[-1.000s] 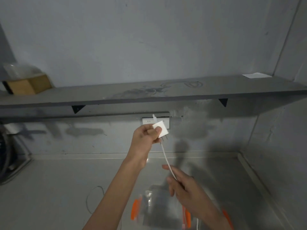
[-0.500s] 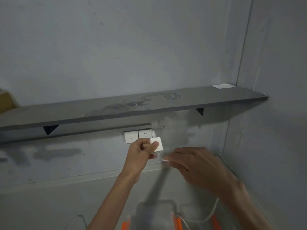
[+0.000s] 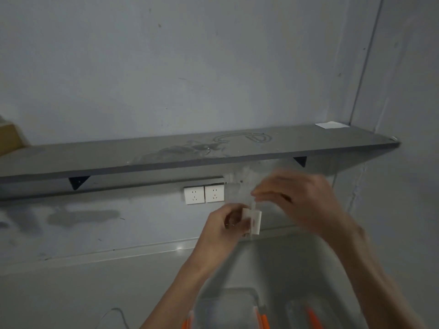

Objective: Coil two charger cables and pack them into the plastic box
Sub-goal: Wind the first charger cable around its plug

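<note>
My left hand (image 3: 225,224) grips a white charger plug (image 3: 253,220) in front of the wall, below the two sockets. My right hand (image 3: 297,198), blurred by motion, pinches the white cable end (image 3: 253,203) just above the plug. The clear plastic box (image 3: 225,309) with orange clips stands on the counter below my hands, at the bottom of the view. Beside it lies its lid (image 3: 308,314) with an orange clip. A thin second cable (image 3: 111,315) loops on the counter at the lower left.
A grey shelf (image 3: 190,153) runs along the wall above two white sockets (image 3: 204,194). A white paper (image 3: 331,125) lies at its right end and a cardboard box (image 3: 8,136) at its left. The side wall closes the corner on the right.
My right hand rose from beside the plug to above it and now pinches the cable end there. My left hand has turned the plug. The view shifted slightly.
</note>
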`<state>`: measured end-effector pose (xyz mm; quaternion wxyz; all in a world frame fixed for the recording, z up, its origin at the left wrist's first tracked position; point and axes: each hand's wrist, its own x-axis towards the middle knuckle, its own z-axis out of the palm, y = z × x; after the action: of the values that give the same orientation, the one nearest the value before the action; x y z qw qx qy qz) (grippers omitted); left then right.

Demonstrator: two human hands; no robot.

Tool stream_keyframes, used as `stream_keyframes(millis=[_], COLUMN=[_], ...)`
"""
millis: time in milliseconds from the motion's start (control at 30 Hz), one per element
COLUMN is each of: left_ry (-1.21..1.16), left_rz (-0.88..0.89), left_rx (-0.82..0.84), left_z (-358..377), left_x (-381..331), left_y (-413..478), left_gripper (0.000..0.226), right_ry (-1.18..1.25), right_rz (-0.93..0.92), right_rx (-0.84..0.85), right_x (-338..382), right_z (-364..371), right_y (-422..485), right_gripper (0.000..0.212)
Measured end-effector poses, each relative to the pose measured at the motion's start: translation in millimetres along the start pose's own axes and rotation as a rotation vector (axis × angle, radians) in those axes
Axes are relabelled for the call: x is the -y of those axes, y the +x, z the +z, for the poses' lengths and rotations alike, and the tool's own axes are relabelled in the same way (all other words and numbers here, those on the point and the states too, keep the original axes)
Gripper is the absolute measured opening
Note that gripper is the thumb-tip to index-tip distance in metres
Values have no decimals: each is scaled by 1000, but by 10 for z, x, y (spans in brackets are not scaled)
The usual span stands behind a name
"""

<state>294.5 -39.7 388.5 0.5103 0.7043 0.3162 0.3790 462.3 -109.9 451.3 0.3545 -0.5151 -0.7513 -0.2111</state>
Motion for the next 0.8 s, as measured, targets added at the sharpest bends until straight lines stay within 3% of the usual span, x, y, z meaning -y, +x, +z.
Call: stream_keyframes(millis=[167, 367, 467, 633, 733, 800], left_ry=[261, 385, 376, -153, -401, -476], left_rz=[240, 297, 310, 112, -27, -76], left_rx=[-23, -33, -22, -50, -122, -157], left_z=[-122, -214, -221, -307, -367, -418], left_x=[-248, -323, -365, -471, -397, -324], left_y=[-76, -96, -106, 95, 284, 393], left_gripper=[27, 29, 27, 29, 23, 18], right_ry=[333, 581, 730, 871, 957, 989], right_rz=[170, 273, 355, 514, 702, 734], right_rx=[22, 203, 204, 74, -16, 1], right_x=[-150, -269, -382, -309, -61, 93], right_z=[33, 54, 160, 878, 1195, 1264], right_y=[208, 352, 407, 60, -234, -358], right_gripper=[10, 16, 15, 38, 35, 28])
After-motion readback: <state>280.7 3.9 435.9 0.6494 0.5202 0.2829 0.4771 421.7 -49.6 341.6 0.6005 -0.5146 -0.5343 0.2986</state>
